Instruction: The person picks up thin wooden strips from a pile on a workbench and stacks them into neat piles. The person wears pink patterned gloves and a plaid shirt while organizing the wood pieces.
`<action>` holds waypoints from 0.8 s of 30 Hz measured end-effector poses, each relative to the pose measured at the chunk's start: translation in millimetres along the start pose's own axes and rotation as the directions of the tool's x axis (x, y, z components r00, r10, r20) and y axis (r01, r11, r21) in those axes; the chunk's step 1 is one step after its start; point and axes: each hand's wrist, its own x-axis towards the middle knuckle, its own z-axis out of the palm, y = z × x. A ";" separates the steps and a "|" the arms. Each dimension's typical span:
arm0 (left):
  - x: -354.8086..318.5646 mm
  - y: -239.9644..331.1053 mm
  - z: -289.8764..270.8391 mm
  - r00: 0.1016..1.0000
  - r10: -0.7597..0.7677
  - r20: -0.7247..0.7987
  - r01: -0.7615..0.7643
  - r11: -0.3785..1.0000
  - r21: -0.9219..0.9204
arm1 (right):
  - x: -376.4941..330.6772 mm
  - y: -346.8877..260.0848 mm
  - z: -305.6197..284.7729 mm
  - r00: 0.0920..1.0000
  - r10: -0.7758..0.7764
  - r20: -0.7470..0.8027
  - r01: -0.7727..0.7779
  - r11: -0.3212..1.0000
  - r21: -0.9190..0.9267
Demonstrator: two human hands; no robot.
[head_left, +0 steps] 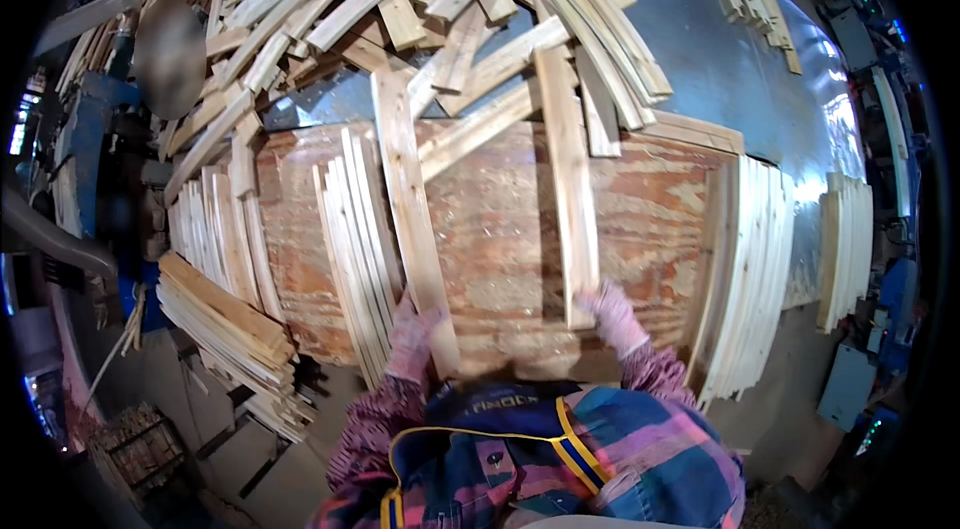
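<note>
My left hand (413, 341), in a pale pink glove, is closed on the left edge of a long wooden board (408, 189) near its near end. That board slants away from me, its far end at the heap. Gloved alike, my right hand (614, 319) grips the near end of a second wooden board (568, 189), thumb on its top face. The far end of this one also reaches the loose pile. Both boards lie across a worn plywood worktop (490, 229). Part of each hand's fingers is hidden by the wood.
A jumbled heap of boards (400, 24) covers the far side of a blue-grey metal table (690, 49). Rows of strips on edge stand beside my left hand (350, 239) and at the right (750, 269). A stack of boards (225, 319) sits at the lower left.
</note>
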 end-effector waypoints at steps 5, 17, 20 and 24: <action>-1.1 4.5 13.6 0.943 -0.129 0.306 0.136 0.991 -0.002 | 8.1 51.5 -13.1 0.991 -0.094 -0.094 0.014 0.776 -0.631; -21.2 -56.4 -9.2 0.923 -0.013 0.385 0.102 0.972 -0.212 | 4.4 -37.3 49.8 0.948 -0.311 0.075 0.304 0.949 0.088; -32.1 -44.6 -25.2 0.936 0.007 0.353 0.129 0.924 -0.361 | -24.1 -90.5 53.1 0.907 -0.348 0.240 0.372 0.926 -0.066; -55.0 -5.5 -46.6 0.911 -0.115 0.396 0.267 0.896 -0.355 | 31.5 -157.0 49.3 0.867 -0.416 0.274 0.474 0.520 -0.711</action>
